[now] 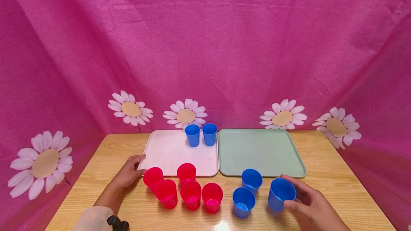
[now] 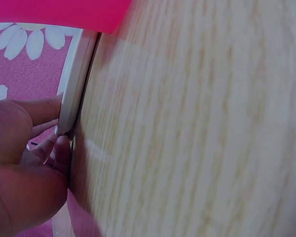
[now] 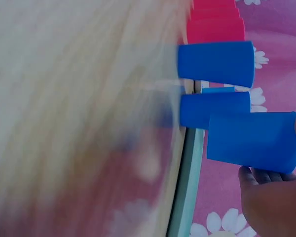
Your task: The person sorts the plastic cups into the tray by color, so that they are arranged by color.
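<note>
My right hand (image 1: 313,202) holds a blue cup (image 1: 281,194) from its right side, fingers and thumb round it. In the right wrist view this cup (image 3: 254,140) is upright and raised off the table. Two other blue cups, a nearer one (image 1: 244,202) and a farther one (image 1: 252,180), stand just to its left. At the white tray's (image 1: 163,158) near left corner, my left hand (image 1: 127,172) grips the edge between thumb and fingers; the left wrist view shows the fingers (image 2: 61,153) against the tray's corner. Several red cups (image 1: 191,195) stand in front of this tray.
Two blue cups (image 1: 209,134) stand at the back right of the white tray. A green tray (image 1: 260,152) lies right beside it, bare on top. Both trays sit along the back of the wooden table (image 1: 324,156), before a pink curtain (image 1: 205,63) with daisies.
</note>
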Available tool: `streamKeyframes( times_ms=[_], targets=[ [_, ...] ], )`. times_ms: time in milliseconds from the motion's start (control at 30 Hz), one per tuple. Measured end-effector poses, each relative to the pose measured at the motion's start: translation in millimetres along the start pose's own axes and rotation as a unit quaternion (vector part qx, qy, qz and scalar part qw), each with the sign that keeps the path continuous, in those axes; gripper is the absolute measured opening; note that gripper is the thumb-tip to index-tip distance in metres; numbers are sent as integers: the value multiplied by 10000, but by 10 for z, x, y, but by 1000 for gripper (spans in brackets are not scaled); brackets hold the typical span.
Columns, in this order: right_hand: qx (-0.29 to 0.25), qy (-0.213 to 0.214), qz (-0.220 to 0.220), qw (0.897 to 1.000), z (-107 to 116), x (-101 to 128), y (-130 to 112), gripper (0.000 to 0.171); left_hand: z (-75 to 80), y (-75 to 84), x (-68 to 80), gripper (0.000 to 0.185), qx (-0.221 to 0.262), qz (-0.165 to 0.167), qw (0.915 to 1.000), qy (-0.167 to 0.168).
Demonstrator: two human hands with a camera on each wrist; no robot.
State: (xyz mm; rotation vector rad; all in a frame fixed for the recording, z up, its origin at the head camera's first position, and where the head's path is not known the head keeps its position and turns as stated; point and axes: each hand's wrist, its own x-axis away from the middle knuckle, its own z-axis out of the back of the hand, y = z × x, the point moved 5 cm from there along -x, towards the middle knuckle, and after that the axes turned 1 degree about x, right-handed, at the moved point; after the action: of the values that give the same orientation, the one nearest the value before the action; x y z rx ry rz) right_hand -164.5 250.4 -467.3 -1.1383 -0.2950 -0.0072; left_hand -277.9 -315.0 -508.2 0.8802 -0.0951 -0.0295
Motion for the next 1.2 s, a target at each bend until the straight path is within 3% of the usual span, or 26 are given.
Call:
streamKeyframes(
  times_ms=[233,367,567,667,833,1200],
  targets=[
    [65,154,365,9992,171,-92,-106,72,2,20,10,66,-24,29,10000,-6],
    [225,250,852,9958,265,-170,-217,66,-1,11,14,66,43,123,9999,-7],
    [241,166,1391,9898,360,-307,-379,62,-3,9,17,65,127,-106,9999,18],
    [274,109,1506,9881,392,-405,-436,62,-1,-3,10,64,191,-258,9995,29],
    [484,54,1611,9857,416,-592,-525,64,3,5,12,65,221,-231,9995,7],
    [154,-532,1587,9858,237,-971,-657,67,2,8,10,65,148,-199,9997,4]
  ],
)
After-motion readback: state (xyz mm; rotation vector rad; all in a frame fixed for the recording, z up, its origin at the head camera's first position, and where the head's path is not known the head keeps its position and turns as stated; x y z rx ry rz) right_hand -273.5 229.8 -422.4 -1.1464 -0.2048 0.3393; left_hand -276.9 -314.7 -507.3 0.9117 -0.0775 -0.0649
